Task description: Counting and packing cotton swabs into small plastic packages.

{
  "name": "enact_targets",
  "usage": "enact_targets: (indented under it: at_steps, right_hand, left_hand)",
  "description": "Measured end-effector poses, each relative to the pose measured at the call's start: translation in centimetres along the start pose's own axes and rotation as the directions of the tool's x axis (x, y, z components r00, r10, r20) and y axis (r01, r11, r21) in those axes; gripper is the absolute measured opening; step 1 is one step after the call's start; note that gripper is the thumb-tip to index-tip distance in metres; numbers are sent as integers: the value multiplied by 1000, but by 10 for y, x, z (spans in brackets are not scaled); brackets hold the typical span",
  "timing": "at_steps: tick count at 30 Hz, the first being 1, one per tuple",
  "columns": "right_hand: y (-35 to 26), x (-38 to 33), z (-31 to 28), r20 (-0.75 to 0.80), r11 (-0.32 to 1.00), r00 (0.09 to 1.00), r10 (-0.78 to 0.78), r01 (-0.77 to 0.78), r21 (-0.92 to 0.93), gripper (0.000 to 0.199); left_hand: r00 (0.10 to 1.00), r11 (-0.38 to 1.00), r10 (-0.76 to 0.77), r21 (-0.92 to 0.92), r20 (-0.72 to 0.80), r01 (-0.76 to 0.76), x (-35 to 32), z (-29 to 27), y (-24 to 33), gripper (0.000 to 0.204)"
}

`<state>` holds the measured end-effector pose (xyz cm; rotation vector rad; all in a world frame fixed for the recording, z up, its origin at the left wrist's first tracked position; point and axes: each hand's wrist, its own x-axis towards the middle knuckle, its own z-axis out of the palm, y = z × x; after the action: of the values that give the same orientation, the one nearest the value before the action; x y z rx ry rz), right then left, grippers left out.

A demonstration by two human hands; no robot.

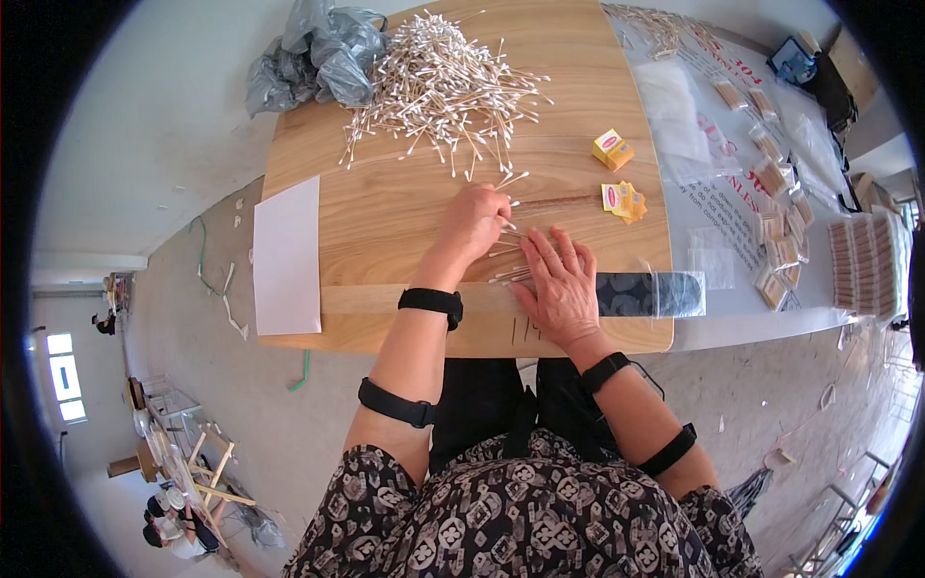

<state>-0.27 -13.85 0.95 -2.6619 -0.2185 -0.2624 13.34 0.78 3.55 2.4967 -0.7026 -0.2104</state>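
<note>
A large loose heap of cotton swabs (443,82) lies at the far middle of the wooden table (385,236). My left hand (472,223) is closed in front of it, with white swab tips showing beside its fingers. My right hand (559,289) lies nearly flat nearer the table's front edge, fingers stretched out. Several swabs (509,275) lie together along its left side, partly hidden under the thumb and fingers. Between the heap and my hands, a stray swab (514,179) lies near my left knuckles.
A grey plastic bag (328,58) sits at the far left and white paper (287,260) at the left edge. Yellow labels (624,201) and a yellow stack (613,149) lie right. A dark strip in clear plastic (650,294) is beside my right hand; packed swabs (870,265) stand farther right.
</note>
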Motion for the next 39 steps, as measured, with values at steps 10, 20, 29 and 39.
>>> enact_targets:
  at_steps: [10, 20, 29, 39]
  right_hand:
    - [0, -1, -2, -11, 999, 999, -38, 38, 28, 52]
    - [2, -2, -3, -27, 997, 999, -43, 45, 65, 48]
    - [3, -3, -3, -31, 997, 999, -40, 42, 59, 52]
    - [3, -2, -4, -35, 994, 999, -41, 44, 96, 56]
  left_hand:
    - [963, 998, -54, -48, -264, 43, -3, 5, -18, 7]
    - [959, 995, -35, 85, -280, 61, -19, 11, -1, 6]
    - [989, 996, -86, 16, -118, 88, -19, 11, 12, 6]
    - [981, 993, 9, 120, -193, 14, -18, 15, 13, 4]
